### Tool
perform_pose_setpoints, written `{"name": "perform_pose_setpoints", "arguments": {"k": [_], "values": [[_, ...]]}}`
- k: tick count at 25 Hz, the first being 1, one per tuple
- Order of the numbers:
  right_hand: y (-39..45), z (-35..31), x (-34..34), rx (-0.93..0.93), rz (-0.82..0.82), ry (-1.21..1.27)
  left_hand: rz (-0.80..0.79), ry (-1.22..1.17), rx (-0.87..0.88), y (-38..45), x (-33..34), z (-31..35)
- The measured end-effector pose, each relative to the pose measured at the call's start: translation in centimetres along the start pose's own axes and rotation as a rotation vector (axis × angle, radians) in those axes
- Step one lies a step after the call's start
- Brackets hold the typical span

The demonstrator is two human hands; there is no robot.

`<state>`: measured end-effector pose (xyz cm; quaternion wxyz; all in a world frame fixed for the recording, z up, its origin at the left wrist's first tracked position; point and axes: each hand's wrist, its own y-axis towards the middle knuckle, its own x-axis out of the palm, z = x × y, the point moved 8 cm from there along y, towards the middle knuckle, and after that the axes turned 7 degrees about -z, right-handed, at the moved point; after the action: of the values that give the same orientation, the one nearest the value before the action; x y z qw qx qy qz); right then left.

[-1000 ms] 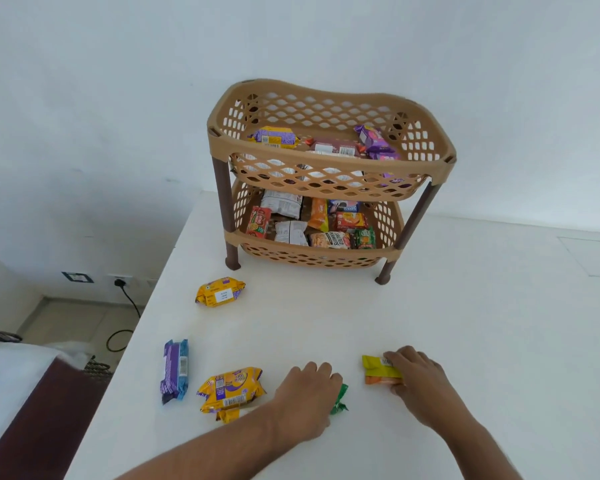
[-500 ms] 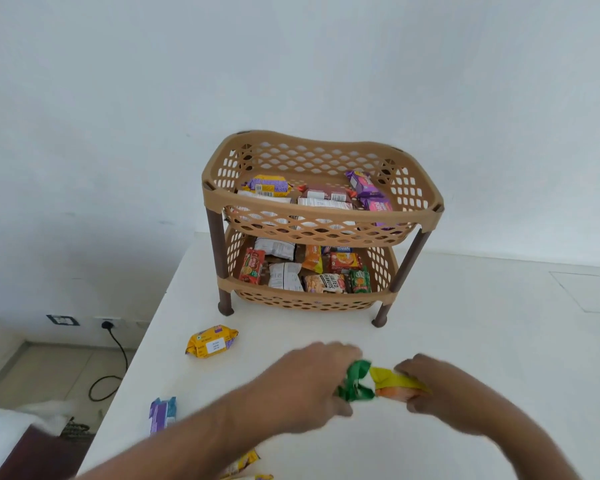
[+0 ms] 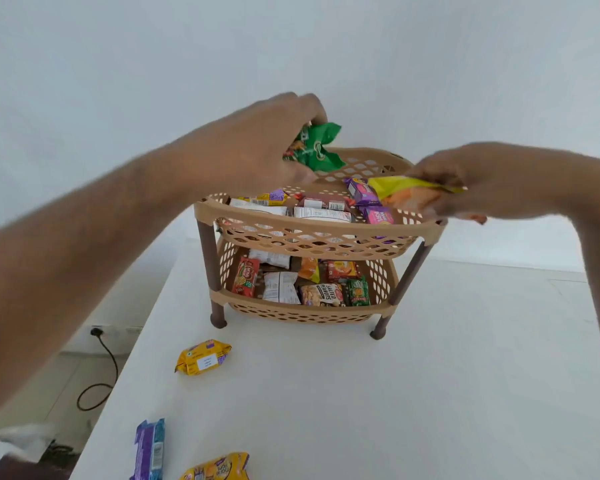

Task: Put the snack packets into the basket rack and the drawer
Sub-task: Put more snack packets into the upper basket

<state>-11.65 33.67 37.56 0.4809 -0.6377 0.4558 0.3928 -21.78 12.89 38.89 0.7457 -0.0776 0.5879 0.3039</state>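
Note:
A tan two-tier basket rack stands on the white table, both tiers holding several snack packets. My left hand is raised over the back left of the top tier, shut on a green packet. Over the rack's right rim, my right hand grips a yellow and orange packet. On the table in front lie a yellow packet, a purple and blue packet and another yellow packet at the bottom edge. No drawer is in view.
The white table ends at a left edge near the loose packets. Below that edge a black cable runs from a wall socket. A white wall rises behind the rack.
Both hands have lifted their packets from the table up to the rack's top tier, the left going higher and farther back. The view has tilted up and closer to the rack.

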Motion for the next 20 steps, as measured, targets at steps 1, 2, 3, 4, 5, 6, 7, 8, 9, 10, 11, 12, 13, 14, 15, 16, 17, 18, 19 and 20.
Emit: {"name": "perform_pose_setpoints", "arguments": {"k": [1, 2, 3, 4, 5, 6, 7, 8, 9, 10, 11, 12, 13, 14, 15, 16, 17, 18, 19, 20], "values": [[1.5, 0.0, -1.1, 0.006, 0.02, -0.035, 0.013, 0.023, -0.002, 1.2, -0.3, -1.1], [3.1, 0.0, -2.0, 0.015, 0.047, -0.065, 0.019, 0.043, -0.008, 2.5, -0.4, -2.3], [4.8, 0.0, -2.7, 0.025, 0.076, -0.091, 0.017, 0.059, -0.018, 3.7, -0.3, -3.5], [6.5, -0.1, -3.3, 0.03, 0.105, -0.12, 0.01, 0.075, -0.033, 4.8, 0.0, -4.6], [8.2, -0.2, -3.7, 0.031, 0.133, -0.152, -0.001, 0.091, -0.052, 5.9, 0.4, -5.8], [9.8, -0.4, -3.9, 0.028, 0.161, -0.176, -0.017, 0.108, -0.074, 6.9, 0.9, -6.9], [11.5, -0.4, -4.0, 0.023, 0.192, -0.183, -0.038, 0.122, -0.098, 7.9, 1.6, -8.1], [13.2, -0.4, -4.1, 0.018, 0.221, -0.177, -0.063, 0.134, -0.121, 8.8, 2.3, -9.3], [14.8, -0.2, -4.0, 0.018, 0.246, -0.167, -0.088, 0.146, -0.139, 9.6, 3.1, -10.5], [16.3, 0.0, -3.8, 0.023, 0.266, -0.162, -0.111, 0.16, -0.155, 10.4, 3.8, -11.5], [17.8, 0.4, -3.6, 0.033, 0.284, -0.157, -0.128, 0.173, -0.171, 11.1, 4.4, -12.6], [19.0, 0.8, -3.3, 0.042, 0.306, -0.147, -0.142, 0.183, -0.193, 11.7, 4.8, -13.6], [20.2, 1.2, -3.0, 0.05, 0.327, -0.13, -0.156, 0.191, -0.218, 12.2, 5.1, -14.5], [21.2, 1.7, -2.7, 0.057, 0.344, -0.106, -0.171, 0.201, -0.24, 12.6, 5.5, -15.3], [22.3, 2.2, -2.3, 0.065, 0.351, -0.079, -0.189, 0.216, -0.253, 13.0, 5.9, -16.1], [23.3, 2.7, -1.9, 0.074, 0.351, -0.056, -0.211, 0.237, -0.257, 13.4, 6.3, -16.8], [24.3, 3.1, -1.4, 0.084, 0.344, -0.039, -0.235, 0.26, -0.255, 13.7, 6.9, -17.3], [25.1, 3.4, -0.9, 0.093, 0.334, -0.026, -0.256, 0.28, -0.251, 14.0, 7.5, -17.7], [25.9, 3.6, -0.4, 0.097, 0.323, -0.015, -0.272, 0.291, -0.247, 14.3, 8.1, -17.9], [26.5, 3.7, 0.0, 0.097, 0.311, -0.01, -0.284, 0.296, -0.246, 14.7, 8.5, -18.1]]}}
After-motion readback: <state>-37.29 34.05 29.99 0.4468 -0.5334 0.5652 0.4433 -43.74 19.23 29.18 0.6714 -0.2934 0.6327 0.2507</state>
